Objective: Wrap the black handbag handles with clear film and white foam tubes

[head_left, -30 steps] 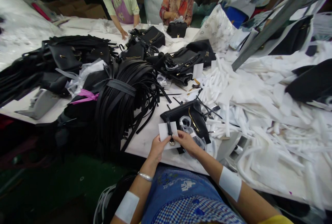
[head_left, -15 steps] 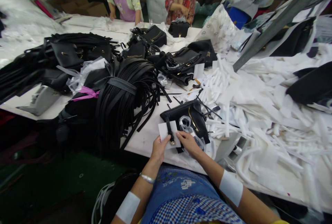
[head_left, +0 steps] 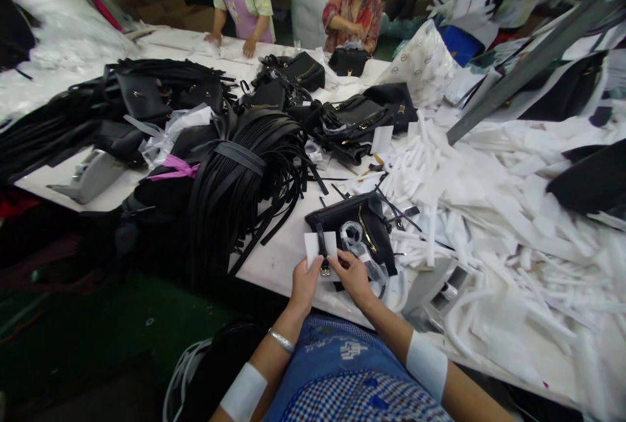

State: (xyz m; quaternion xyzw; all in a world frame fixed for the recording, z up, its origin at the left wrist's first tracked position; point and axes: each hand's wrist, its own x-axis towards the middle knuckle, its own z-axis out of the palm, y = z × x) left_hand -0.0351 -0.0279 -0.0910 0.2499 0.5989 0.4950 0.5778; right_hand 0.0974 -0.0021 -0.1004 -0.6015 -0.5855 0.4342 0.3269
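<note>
Right in front of me a black handbag [head_left: 332, 214] with a gold zipper lies on the table. A small white sheet [head_left: 312, 245] is tucked behind its black buckled strap [head_left: 321, 244]. My left hand [head_left: 304, 284] pinches the sheet's left side, thumb at the strap near the metal buckle [head_left: 325, 271]. My right hand [head_left: 353, 276] is closed at the sheet's right edge, its thumb and finger close to the buckle. Clear plastic wrap [head_left: 351, 233] covers a ring-shaped part on the bag, beside my right hand.
A bundle of black straps [head_left: 229, 194] lies to the left. White paper and foam strips [head_left: 469, 213] heap up on the right, near a grey tape dispenser [head_left: 437, 291]. More black bags [head_left: 352, 115] sit beyond. A slanted metal pole [head_left: 508, 76] rises at right. Two people stand across the table [head_left: 274, 265].
My right hand has moved left along the white sheet, closer to the buckle and my left thumb. The whole view has shifted slightly.
</note>
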